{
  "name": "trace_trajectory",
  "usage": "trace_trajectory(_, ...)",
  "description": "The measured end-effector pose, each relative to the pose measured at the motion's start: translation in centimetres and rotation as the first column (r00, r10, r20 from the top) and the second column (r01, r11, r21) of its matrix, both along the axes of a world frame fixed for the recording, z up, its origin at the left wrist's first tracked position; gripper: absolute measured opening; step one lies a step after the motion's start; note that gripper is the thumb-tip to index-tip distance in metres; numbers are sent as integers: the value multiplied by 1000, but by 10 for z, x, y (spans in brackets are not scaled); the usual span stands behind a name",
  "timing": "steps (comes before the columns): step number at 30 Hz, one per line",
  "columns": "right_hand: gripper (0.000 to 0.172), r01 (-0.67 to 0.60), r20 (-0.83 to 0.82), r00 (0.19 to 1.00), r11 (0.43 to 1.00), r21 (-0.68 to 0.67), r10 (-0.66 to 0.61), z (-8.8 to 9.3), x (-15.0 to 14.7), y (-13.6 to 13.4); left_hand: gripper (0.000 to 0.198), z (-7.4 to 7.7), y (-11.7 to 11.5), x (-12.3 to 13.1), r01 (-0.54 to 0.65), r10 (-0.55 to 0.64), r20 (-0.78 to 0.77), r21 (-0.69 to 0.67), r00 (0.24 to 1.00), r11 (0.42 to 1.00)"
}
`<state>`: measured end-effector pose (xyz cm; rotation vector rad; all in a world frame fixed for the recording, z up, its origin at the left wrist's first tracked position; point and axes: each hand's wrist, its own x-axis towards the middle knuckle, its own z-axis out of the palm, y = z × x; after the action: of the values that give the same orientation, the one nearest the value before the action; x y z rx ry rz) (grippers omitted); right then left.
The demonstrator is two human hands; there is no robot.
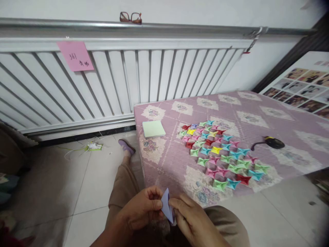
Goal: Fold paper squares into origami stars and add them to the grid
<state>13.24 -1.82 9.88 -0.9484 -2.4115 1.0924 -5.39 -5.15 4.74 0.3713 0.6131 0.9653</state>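
A small folded piece of lavender paper (166,208) is held up between my two hands, over my lap at the near edge of the table. My left hand (144,207) pinches its left side between thumb and fingers. On the other side my right hand (189,214) grips the paper, its thumb or index finger at the open fold. Several rows of small folded paper pieces (216,150) in red, pink, green, blue and yellow stand on the table beyond my right hand. A stack of pale green paper squares (153,129) lies at the table's left corner.
The table has a pink patterned cloth (174,151). A dark object with a strap (274,142) lies at its right. Behind stands a white radiator (151,75) with a pink note (75,56). Glasses (131,18) rest on the pipe. A power strip (94,146) with cords is on the floor.
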Motion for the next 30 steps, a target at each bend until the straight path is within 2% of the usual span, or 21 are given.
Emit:
trace_trajectory(2,29,-66,65,996,997,35,64,8,0,2,36,-2,-1,2,21,-20,25,-7,999,1000)
trace_trajectory(4,20,-75,107,992,996,57,69,14,0,4,41,-4,-2,4,52,-52,17,4,998,999)
trace_trajectory(6,12,-61,116,992,996,61,54,15,0,6,48,-3,-3,4,72,-69,-48,52,996,996)
trace_trajectory(9,7,-37,84,996,999,38,34,10,4,7,53,5,-1,1,34,0,-209,160,978,987)
trace_trajectory(11,6,-27,54,998,1000,4,27,7,6,7,47,16,1,-3,41,30,-287,236,958,971)
trace_trajectory(15,9,17,-4,1000,994,-107,-18,2,9,6,25,33,5,-4,150,-29,-352,321,936,935)
trace_trajectory(18,17,94,-40,994,974,-205,-104,-2,9,4,24,35,7,0,109,22,-348,355,937,929)
trace_trajectory(21,28,219,-101,961,929,-297,-259,-9,6,1,26,36,6,7,51,82,-372,336,925,941)
trace_trajectory(26,31,363,-200,852,821,-441,-484,-19,-6,-4,26,41,5,20,-91,200,-441,256,875,962)
trace_trajectory(30,30,446,-267,759,773,-452,-594,-20,-12,-7,31,39,4,28,-177,261,-446,222,856,959)
